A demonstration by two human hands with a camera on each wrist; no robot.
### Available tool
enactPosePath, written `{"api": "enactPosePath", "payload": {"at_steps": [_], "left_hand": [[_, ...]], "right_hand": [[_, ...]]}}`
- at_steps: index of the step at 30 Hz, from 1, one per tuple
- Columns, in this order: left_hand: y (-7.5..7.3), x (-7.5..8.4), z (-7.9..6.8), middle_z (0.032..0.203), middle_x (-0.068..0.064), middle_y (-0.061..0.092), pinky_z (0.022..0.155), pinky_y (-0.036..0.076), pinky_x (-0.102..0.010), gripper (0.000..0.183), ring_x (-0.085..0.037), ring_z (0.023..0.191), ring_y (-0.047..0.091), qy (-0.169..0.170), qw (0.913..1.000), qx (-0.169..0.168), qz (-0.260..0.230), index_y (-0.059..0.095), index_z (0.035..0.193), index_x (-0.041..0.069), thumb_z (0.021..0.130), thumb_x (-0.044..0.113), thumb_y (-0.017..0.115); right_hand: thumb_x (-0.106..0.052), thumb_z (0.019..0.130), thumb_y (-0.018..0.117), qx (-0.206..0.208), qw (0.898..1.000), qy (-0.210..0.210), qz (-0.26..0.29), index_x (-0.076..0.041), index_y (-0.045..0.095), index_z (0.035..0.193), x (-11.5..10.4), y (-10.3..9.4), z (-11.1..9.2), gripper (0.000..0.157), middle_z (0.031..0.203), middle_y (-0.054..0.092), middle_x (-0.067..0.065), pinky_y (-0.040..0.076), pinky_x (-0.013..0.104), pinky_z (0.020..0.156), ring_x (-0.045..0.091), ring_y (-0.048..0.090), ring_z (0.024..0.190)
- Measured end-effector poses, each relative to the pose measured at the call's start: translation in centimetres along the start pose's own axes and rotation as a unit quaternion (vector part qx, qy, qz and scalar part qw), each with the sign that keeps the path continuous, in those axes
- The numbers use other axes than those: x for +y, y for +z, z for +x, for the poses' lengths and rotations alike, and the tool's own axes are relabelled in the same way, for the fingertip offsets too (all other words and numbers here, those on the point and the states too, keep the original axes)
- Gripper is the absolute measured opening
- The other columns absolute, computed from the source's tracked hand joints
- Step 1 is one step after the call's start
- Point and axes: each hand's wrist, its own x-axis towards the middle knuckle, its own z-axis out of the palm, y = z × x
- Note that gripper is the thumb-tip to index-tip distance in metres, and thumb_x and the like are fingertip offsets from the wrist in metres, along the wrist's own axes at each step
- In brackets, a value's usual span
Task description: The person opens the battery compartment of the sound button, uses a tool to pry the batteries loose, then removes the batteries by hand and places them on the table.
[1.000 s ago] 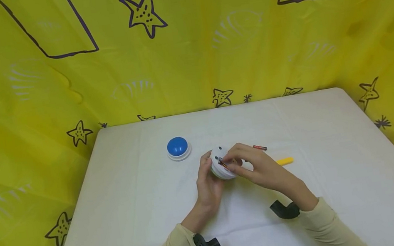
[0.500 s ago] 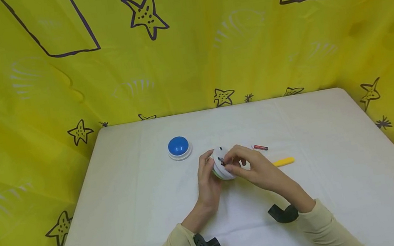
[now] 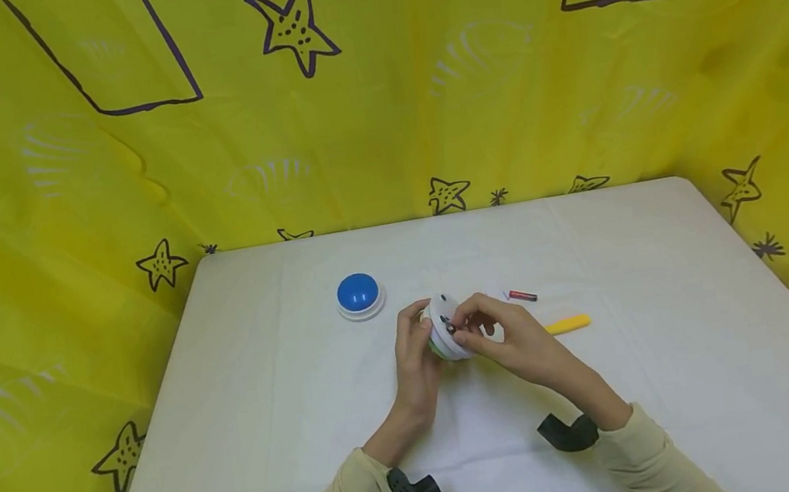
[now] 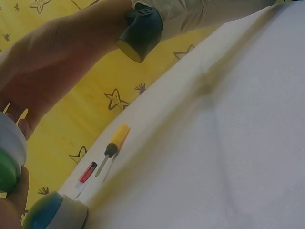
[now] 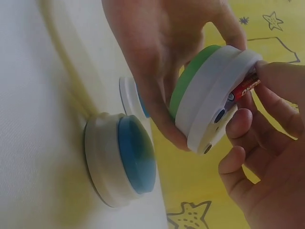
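Note:
My left hand (image 3: 416,373) grips a round white push button (image 5: 202,100) with a green top (image 5: 188,81), fingers around its side. The underside faces my right hand (image 3: 521,337) and shows dark screw holes and a battery recess. With thumb and fingertips, my right hand pinches a red battery (image 5: 245,89) at this recess. One end of the battery lies against the recess and a fingertip covers the other. The head view has both hands over the middle of the table, the fingers hiding most of the battery.
A blue push button (image 3: 358,295) with a white base stands to the left, behind the hands. On the right lie a loose red battery (image 4: 87,172) and a screwdriver with a yellow handle (image 4: 119,137). A yellow patterned curtain (image 3: 376,114) hangs behind the white table (image 3: 270,381).
The held button has tilted slightly, and its underside now faces further right. My right fingertips stay at the recess, and less of the battery shows in the head view.

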Motion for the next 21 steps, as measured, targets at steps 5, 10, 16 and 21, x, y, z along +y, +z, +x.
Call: {"api": "enactPosePath", "payload": {"at_steps": [5,10,16,21], "left_hand": [[0.0,0.0,0.0,0.127,0.001,0.056,0.085,0.049,-0.026,0.041,-0.013,0.106,0.059,-0.003,1.0,-0.003,0.004,0.043,0.142,0.014,0.106,0.033,0.04],[-0.1,0.1,0.1,0.13,0.001,0.056,0.087,0.049,-0.028,0.04,-0.013,0.108,0.06,-0.007,0.9999,-0.003,0.007,0.043,0.142,0.015,0.107,0.033,0.039],[-0.2,0.3,0.2,0.139,-0.004,0.055,0.093,0.048,-0.032,0.041,-0.015,0.115,0.058,-0.02,0.9998,0.004,0.008,0.043,0.143,0.016,0.107,0.035,0.039],[-0.5,0.5,0.2,0.148,-0.009,0.051,0.101,0.047,-0.034,0.042,-0.018,0.124,0.055,-0.023,0.9996,0.006,0.017,0.044,0.143,0.016,0.107,0.036,0.038]], "right_hand": [[-0.01,0.098,0.072,0.005,1.0,-0.025,-0.015,-0.013,0.066,0.118,-0.1,-0.1,0.0,0.021,0.097,0.065,-0.004,0.046,0.025,0.075,0.008,0.055,0.084],[-0.008,0.098,0.071,0.007,0.998,-0.047,-0.027,-0.013,0.068,0.12,0.3,-0.6,0.2,0.022,0.101,0.068,-0.003,0.047,0.028,0.074,0.007,0.054,0.085],[-0.011,0.1,0.07,0.026,1.0,0.004,-0.016,-0.012,0.068,0.119,1.2,-2.5,0.9,0.02,0.105,0.072,0.002,0.05,0.022,0.076,0.015,0.06,0.086],[-0.018,0.101,0.069,0.022,0.994,0.102,0.008,-0.009,0.067,0.121,2.6,-4.7,1.6,0.022,0.114,0.072,0.009,0.055,0.02,0.085,0.025,0.069,0.099]]}}
